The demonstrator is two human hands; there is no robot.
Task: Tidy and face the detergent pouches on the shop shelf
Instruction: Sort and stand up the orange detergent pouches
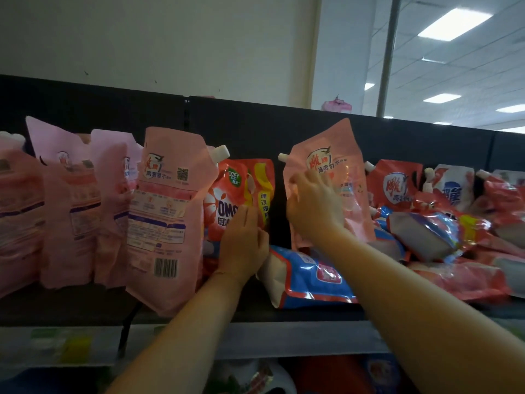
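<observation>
- The right hand grips a tall pale-pink plastic pouch, thumb at its left edge and fingers curled across the front. The pouch is upright with its long axis vertical, its white spout cap at the upper left and its printed face turned out to the aisle. The forearm hides whether its base rests on anything.
- The left hand lies on the lower front of a glossy red-orange pouch standing just to the left, fingers pointing up and thumb by that pouch's right edge. I cannot tell whether it pinches the edge or only presses.
- Between the two pouches a narrow gap shows the black back panel, with one hand on either side of it.
- The next move turns, I'd judge, on where the pink pouch's own kind stands. They are off to the left past the red-orange pouch, and the nearest pink pouch of that row is turned back outward. The held one must either cross over the left hand or drop into the gap, and the left hand is the nearer to that row.
- Low and to the right, a blue-and-white pouch lies flat on the black shelf. A heap of red and blue pouches sprawls beyond it, so plenty is not yet stood up.
- The held pouch bears a shield logo reading 雕牌, with 高奢香水 beneath. The red-orange pouch reads OMO, partly covered by the hand, with 建议零 running down a yellow band. The back-turned pouch shows 高奢香水, a QR code and a barcode; its small print is too blurred to read.
</observation>
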